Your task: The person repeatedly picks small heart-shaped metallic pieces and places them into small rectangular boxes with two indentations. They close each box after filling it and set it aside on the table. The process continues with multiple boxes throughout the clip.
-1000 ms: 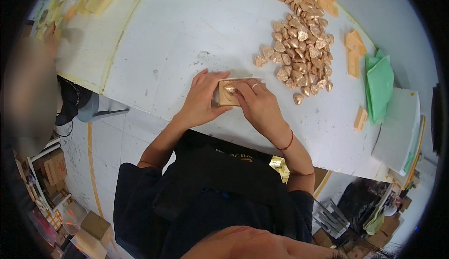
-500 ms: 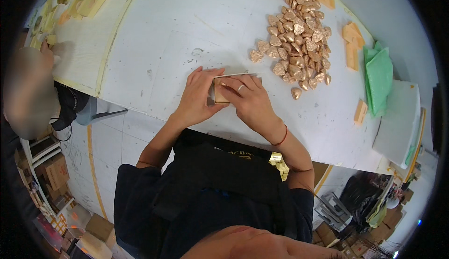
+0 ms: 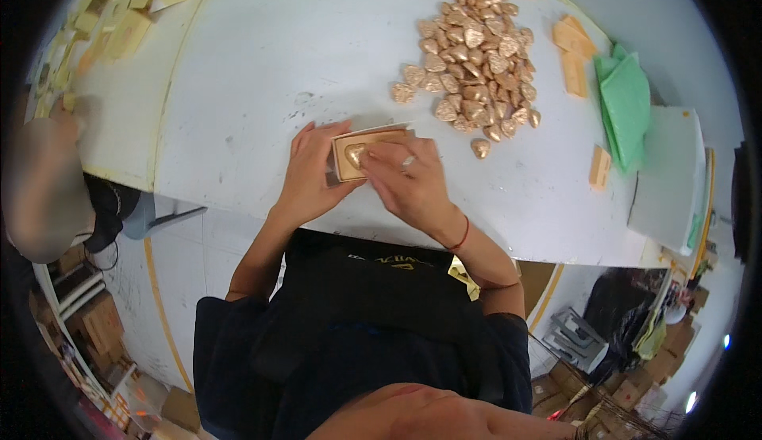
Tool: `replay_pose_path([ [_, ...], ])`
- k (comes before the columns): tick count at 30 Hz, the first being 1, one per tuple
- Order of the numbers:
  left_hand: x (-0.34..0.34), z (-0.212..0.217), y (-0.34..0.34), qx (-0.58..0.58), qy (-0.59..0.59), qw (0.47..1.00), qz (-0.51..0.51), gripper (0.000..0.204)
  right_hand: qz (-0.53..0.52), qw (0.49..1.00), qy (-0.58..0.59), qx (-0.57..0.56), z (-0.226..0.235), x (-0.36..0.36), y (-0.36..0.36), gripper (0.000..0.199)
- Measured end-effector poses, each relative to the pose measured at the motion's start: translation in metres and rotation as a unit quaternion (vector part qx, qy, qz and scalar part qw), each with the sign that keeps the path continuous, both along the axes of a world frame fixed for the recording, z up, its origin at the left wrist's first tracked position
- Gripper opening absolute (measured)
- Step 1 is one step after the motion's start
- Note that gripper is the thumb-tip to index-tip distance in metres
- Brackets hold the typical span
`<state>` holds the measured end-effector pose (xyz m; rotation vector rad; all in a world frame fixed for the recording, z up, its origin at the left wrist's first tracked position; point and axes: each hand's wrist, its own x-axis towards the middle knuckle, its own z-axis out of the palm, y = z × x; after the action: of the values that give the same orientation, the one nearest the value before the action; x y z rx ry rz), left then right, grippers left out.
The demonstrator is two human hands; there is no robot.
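Note:
A small open box point(image 3: 344, 171) with a peach-coloured insert sits in front of me, close to the table's near edge. My left hand point(image 3: 308, 174) is closed around its left side, fingers behind and thumb along the front. In the insert's heart-shaped recess lies a gold foil-wrapped heart point(image 3: 355, 155). My right hand point(image 3: 411, 179), with a ring and a red wrist cord, has its fingertips pinched together at the heart's right edge and covers the right part of the box. The thumb's exact contact is hidden.
A pile of gold foil hearts point(image 3: 480, 67) spreads over the white table point(image 3: 254, 67) at the back right. Peach inserts point(image 3: 573, 55), a loose insert point(image 3: 600, 167) and a green sheet point(image 3: 621, 110) lie farther right. Pale yellow boxes point(image 3: 127, 33) cluster far left, near another person's arm point(image 3: 49, 186).
My right fingers have drawn back to the right, uncovering the gold heart in the insert. The box is tilted more toward me. The whole view has shifted slightly.

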<state>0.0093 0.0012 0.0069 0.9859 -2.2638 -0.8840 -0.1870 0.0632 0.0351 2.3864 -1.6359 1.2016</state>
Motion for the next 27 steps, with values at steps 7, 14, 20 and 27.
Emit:
replay_pose_path([
  [7,0.001,0.0,-0.003,-0.008,-0.006,1.0,-0.015,0.08,-0.17,0.974,0.126,0.082,-0.01,-0.082,-0.015,0.036],
  [14,0.004,-0.002,-0.001,-0.009,0.0,1.0,-0.009,0.082,-0.142,0.964,-0.189,0.121,0.024,-0.038,0.017,0.028],
  [20,0.004,-0.001,-0.001,0.016,-0.005,1.0,-0.016,0.085,-0.095,0.991,0.025,0.088,-0.007,-0.004,0.014,0.027],
  [27,0.003,-0.001,-0.002,0.005,-0.001,1.0,-0.015,0.086,-0.165,0.981,0.073,0.07,-0.01,-0.004,0.017,0.024],
])
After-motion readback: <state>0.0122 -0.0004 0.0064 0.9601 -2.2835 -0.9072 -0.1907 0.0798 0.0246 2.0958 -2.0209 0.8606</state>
